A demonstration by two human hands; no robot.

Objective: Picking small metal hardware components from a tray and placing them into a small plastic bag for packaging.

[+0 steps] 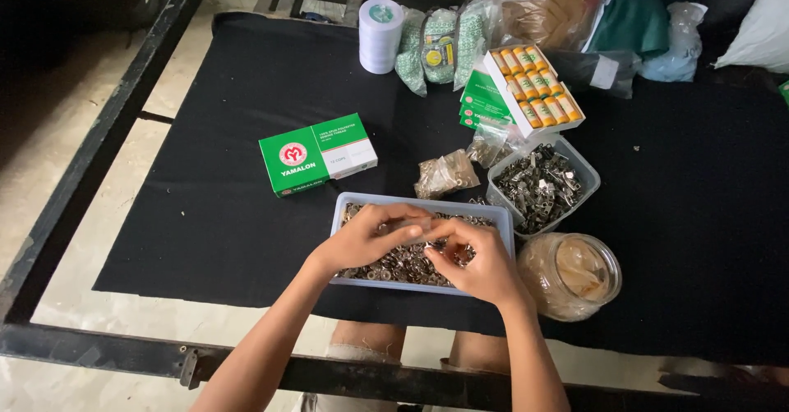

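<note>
Hands, left (362, 239) and right (481, 264), pinch small metal pieces over tray (345, 207), green-white box (317, 154) behind.

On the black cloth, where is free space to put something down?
Free: the black cloth left of the white spool and green box, and right of the jar. Crowded: the middle, around the tray under both hands.

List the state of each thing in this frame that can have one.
Blue tray: open, full of small metal rings.
Clear tub: open, holding metal clips.
Glass jar: lying on its side.
Green box: closed, flat on the black cloth.
Box of yellow spools: open, spools in rows.
Left hand: over the tray, fingertips pinched.
Right hand: over the tray, fingertips pinched.
</note>
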